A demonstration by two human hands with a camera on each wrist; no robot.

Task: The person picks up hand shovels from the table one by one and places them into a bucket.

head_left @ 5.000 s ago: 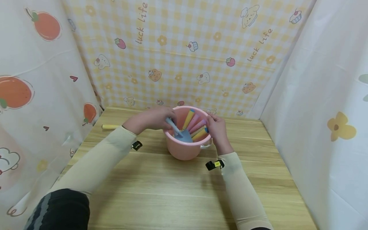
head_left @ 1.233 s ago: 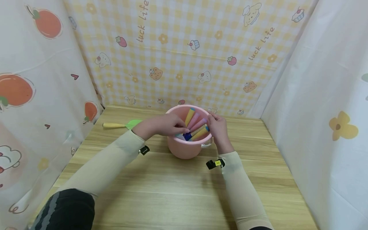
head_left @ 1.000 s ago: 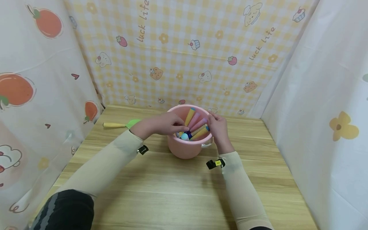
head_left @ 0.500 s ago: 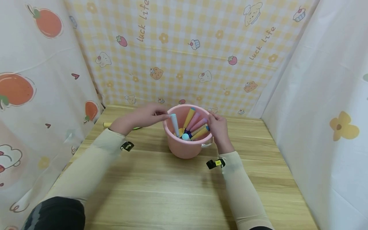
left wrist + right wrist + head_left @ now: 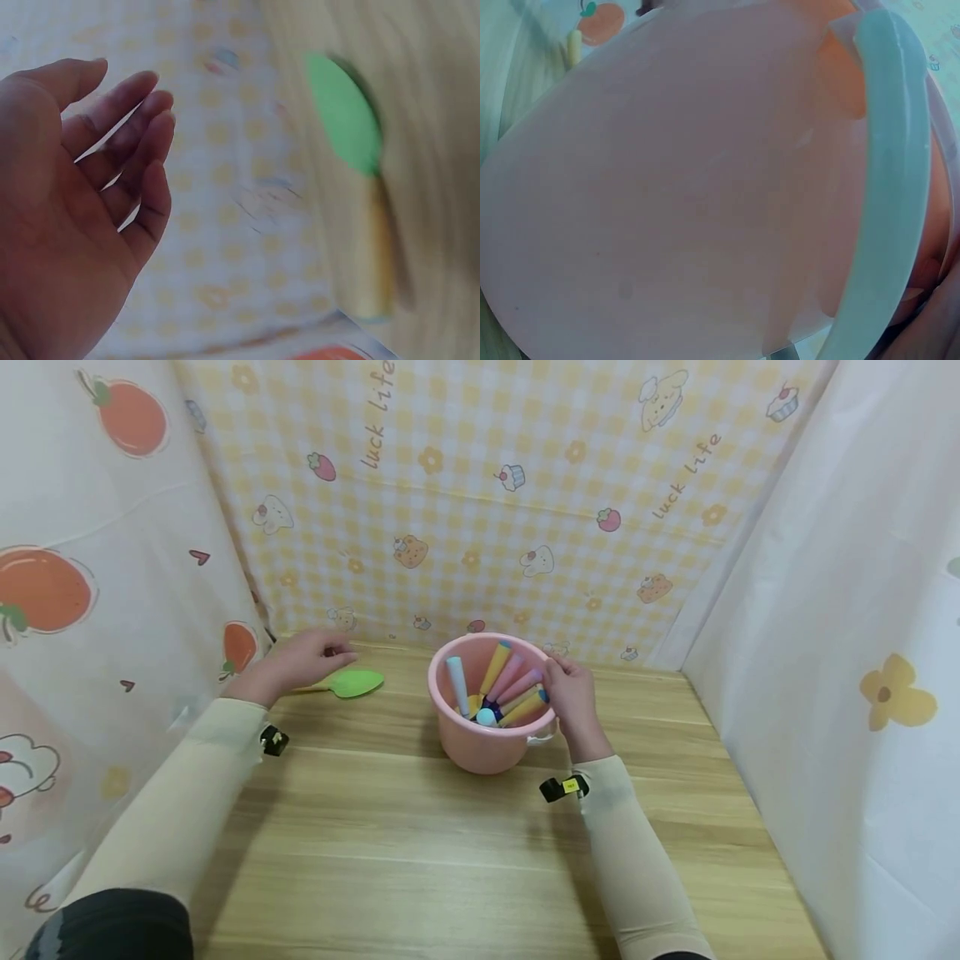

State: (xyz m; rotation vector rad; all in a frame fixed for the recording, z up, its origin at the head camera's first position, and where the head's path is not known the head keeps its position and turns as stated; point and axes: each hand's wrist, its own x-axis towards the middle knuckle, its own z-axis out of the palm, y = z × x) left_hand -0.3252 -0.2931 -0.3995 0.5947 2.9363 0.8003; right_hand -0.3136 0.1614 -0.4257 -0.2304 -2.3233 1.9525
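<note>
In the head view my left hand (image 5: pixel 303 660) hovers above the yellow handle of a toy trowel with a green blade (image 5: pixel 357 682), which lies on the table. The left wrist view shows that hand apart from the trowel (image 5: pixel 345 112), its fingers loosely bent and nothing between them. My right hand (image 5: pixel 573 702) pinches the right rim of a pink bucket (image 5: pixel 480 752). Inside stand several toy tools with yellow, pink and light blue handles (image 5: pixel 458 685); their heads are mostly hidden. Up close, the right wrist view shows the bucket wall (image 5: pixel 667 195) and its pale handle (image 5: pixel 896 172).
The wooden table (image 5: pixel 420 860) stretches in front of the bucket. A yellow checked cloth (image 5: pixel 465 510) hangs behind it, and white printed curtains stand at the left (image 5: pixel 135 610) and right (image 5: pixel 817 610).
Five seconds ago my left hand held a blue shovel in the bucket. It has since let go of a light blue handle there and moved left to the trowel. My right hand stays on the rim.
</note>
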